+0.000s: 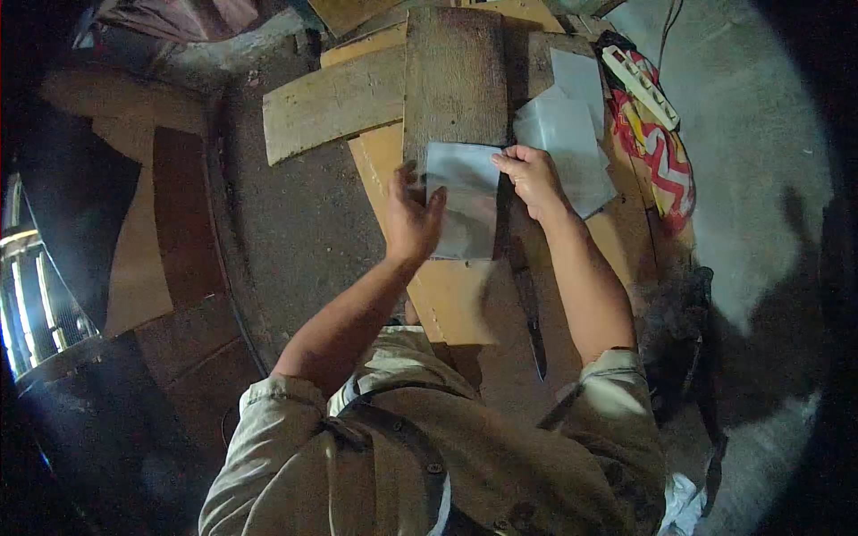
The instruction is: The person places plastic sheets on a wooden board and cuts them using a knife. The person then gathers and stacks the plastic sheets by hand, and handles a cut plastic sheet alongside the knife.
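Observation:
A pale, shiny rectangular sheet lies over the lower end of a worn wooden board. My right hand pinches the sheet's upper right corner between thumb and fingers. At the sheet's left edge is my left hand, its thumb and fingers apart. More pale sheets lie to the right of the board. A dark, narrow pointed blade rests below my right hand, near my right forearm.
A white power strip sits on a red and yellow cloth at the upper right. Another curved board extends left. Cardboard lies underneath. Brown and dark panels stand at the left.

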Demonstrator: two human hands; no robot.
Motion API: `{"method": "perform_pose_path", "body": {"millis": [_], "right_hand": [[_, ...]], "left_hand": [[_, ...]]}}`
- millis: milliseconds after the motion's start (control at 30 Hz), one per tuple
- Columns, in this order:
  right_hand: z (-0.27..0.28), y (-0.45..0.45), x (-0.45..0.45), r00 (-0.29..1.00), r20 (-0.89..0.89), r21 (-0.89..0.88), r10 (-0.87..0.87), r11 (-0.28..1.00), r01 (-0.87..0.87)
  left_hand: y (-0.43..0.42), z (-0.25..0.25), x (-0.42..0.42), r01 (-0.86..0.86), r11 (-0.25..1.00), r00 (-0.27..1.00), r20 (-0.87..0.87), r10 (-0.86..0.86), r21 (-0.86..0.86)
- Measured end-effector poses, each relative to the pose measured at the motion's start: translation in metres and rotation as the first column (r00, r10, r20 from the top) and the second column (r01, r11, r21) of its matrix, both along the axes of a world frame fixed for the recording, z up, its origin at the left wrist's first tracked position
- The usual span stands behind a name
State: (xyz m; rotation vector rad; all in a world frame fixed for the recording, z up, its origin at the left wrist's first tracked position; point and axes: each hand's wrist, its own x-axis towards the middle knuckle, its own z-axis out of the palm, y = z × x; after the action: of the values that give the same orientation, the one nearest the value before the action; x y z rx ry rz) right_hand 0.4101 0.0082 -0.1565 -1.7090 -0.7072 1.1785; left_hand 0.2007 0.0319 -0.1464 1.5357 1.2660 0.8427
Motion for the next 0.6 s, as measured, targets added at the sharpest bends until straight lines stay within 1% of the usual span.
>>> {"method": "perform_pose_path", "body": {"millis": [33,67,100,133,167,200,233,267,367,433,500,600], "right_hand": [[-0.009,0.004,-0.001,1.000,0.027,0.033,-0.001,0.999,0.000],[-0.017,0.006,-0.002,0.999,0.054,0.068,-0.003,0.998,-0.001],[-0.011,0.008,-0.006,0.998,0.064,0.024,-0.023,0.999,0.022],[-0.017,0.010,-0.006,0.998,0.061,0.022,-0.018,1.000,0.017],[-0.025,0.011,-0.004,0.992,0.126,0.034,-0.012,0.999,0.008],[-0.023,0.013,-0.006,0.982,0.190,0.047,-0.007,0.999,-0.002],[-0.014,0.012,-0.005,0.975,0.219,0.031,0.028,0.999,-0.036],[-0.017,0.013,-0.005,0.976,0.215,0.028,0.029,0.999,-0.036],[-0.021,0.017,-0.002,0.972,0.228,-0.013,0.047,0.999,-0.045],[-0.010,0.018,-0.005,0.944,0.322,-0.041,0.070,0.997,-0.060],[-0.011,0.018,-0.006,0.952,0.300,-0.023,0.057,0.998,-0.053],[-0.010,0.021,-0.006,0.959,0.282,-0.002,0.026,1.000,-0.026]], "left_hand": [[-0.005,0.021,0.004,0.035,0.994,0.984,-0.175,-0.016,0.108],[-0.010,0.027,0.007,0.033,0.994,0.984,-0.178,-0.014,0.104],[-0.013,0.030,0.010,0.181,0.944,0.936,-0.343,-0.080,0.275],[-0.016,0.029,0.013,0.346,0.846,0.855,-0.508,-0.107,0.405],[-0.018,0.026,0.018,0.425,0.818,0.824,-0.539,-0.174,0.387],[-0.019,0.020,0.021,0.425,0.820,0.823,-0.542,-0.173,0.384],[-0.019,0.010,0.023,0.473,0.789,0.790,-0.586,-0.182,0.392],[-0.018,0.001,0.023,0.522,0.755,0.754,-0.628,-0.191,0.397],[-0.018,-0.005,0.021,0.558,0.740,0.721,-0.661,-0.208,0.377],[-0.020,-0.006,0.020,0.574,0.734,0.699,-0.685,-0.207,0.363],[-0.020,-0.007,0.018,0.602,0.727,0.654,-0.727,-0.210,0.331],[-0.018,-0.004,0.019,0.605,0.734,0.651,-0.722,-0.233,0.309]]}}
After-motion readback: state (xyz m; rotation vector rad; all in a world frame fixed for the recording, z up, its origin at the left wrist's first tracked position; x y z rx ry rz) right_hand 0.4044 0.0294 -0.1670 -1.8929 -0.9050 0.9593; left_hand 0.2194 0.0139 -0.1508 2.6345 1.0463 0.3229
